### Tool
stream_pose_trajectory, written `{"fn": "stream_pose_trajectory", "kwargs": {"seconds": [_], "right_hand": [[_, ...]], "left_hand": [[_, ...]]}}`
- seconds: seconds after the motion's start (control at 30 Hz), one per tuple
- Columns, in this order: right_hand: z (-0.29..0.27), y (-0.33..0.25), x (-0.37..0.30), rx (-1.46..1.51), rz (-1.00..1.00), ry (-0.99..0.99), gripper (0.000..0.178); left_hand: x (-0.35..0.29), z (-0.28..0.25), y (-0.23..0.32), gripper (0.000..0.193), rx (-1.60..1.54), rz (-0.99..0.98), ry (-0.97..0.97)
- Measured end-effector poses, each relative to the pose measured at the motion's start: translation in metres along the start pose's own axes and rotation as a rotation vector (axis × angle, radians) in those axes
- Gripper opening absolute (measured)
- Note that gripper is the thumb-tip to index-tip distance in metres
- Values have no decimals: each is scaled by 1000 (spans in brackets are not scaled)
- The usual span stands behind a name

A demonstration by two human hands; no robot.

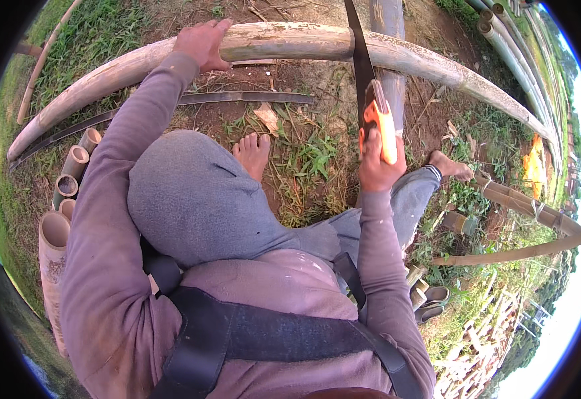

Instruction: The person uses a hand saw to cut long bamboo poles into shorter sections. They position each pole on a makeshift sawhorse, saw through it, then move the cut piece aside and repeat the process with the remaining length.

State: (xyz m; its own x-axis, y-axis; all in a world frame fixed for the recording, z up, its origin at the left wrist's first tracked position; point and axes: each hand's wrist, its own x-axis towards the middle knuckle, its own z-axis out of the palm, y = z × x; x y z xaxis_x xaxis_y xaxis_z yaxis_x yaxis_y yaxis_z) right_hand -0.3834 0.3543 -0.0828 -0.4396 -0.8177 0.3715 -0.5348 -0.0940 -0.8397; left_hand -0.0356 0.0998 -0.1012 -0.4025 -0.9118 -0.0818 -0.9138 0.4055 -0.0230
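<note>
A long, pale bamboo pole [284,41] lies crosswise in front of me, resting over a second, greyish bamboo pole [394,100] on the right. My left hand [204,45] grips the long pole left of its middle, with the thumb on the near side and the fingers over the top. In my right hand [381,165] is a handsaw [363,70], held by its orange handle. Its dark blade stands across the long pole, right by the supporting pole. Whether the teeth have cut into the bamboo cannot be made out.
Short cut bamboo tubes [55,229] stand at my left. A dark flat strip [244,97] lies on the ground before my bare foot [252,154]. At the right are a bamboo frame [520,199], sandals [431,304] and a heap of scraps [480,349]; stacked poles [513,53] lie beyond.
</note>
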Motion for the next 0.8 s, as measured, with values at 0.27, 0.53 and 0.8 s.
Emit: {"fn": "stream_pose_trajectory", "kwargs": {"seconds": [0.27,0.53,0.8], "right_hand": [[-6,-14,-23,93,110,2,16],[-20,-7,-52,281,150,14,18],[6,-18,11,107,69,-53,26]], "left_hand": [[-3,-13,-8,101,16,-20,-28],[-4,2,-2,102,28,-5,-21],[-2,-14,-6,105,2,-53,-79]]}}
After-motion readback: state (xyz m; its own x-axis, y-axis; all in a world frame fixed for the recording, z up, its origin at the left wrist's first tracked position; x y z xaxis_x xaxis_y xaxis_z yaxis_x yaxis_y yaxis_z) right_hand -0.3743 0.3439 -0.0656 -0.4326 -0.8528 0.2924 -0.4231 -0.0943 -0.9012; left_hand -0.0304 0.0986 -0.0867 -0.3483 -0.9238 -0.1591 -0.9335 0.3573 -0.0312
